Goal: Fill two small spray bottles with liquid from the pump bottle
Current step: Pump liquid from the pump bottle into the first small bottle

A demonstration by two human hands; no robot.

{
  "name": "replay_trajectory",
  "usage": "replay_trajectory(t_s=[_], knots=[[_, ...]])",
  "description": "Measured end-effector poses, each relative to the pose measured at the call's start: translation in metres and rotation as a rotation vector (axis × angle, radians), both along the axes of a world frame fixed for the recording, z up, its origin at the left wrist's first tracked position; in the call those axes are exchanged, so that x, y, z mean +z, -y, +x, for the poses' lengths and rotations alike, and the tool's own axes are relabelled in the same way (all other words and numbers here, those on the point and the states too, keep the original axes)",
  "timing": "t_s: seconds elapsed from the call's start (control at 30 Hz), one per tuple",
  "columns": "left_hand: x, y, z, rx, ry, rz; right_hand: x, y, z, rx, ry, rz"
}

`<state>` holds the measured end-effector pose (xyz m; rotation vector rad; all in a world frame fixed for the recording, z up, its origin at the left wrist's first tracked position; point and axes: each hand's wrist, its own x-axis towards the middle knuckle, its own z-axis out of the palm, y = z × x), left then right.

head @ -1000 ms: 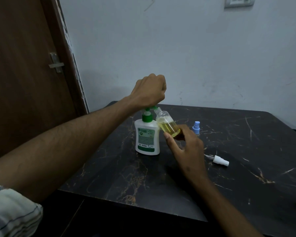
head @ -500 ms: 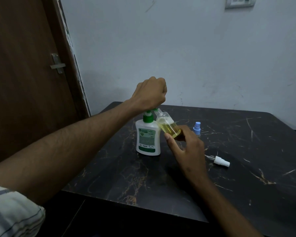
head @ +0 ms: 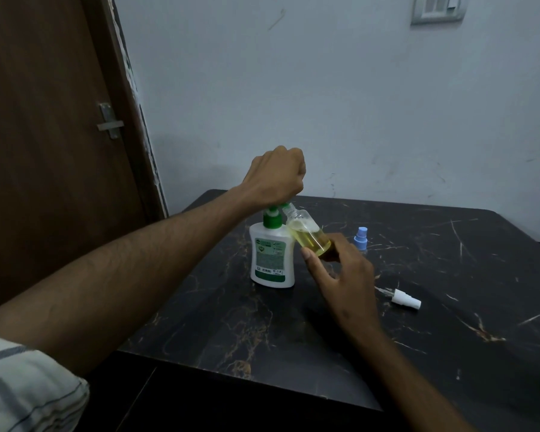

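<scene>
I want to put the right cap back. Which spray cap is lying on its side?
The white cap, near the right hand; the blue cap stands upright behind.

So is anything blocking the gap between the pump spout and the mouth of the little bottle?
Nothing visible. The right hand holds the tilted bottle with its neck right at the pump, under the left hand; the fist hides the spout.

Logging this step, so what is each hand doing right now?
Left hand: fist closed over the pump bottle head.
Right hand: fingers hold the tilted spray bottle at the nozzle.
</scene>
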<state>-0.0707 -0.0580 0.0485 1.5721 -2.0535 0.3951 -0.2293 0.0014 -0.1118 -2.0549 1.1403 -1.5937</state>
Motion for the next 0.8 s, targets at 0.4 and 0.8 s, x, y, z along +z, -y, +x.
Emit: replay_trajectory(t_s=[0.4,0.8], knots=[[0.0021,0.0014,0.0000,0.010,-0.001,0.002,0.0000,-0.0007,-0.0008,0.008,0.003,0.006],[0.0042,0.0005,-0.0007,0.006,0.027,0.002,0.0008,-0.0014,-0.0008,-0.001,0.008,0.000]])
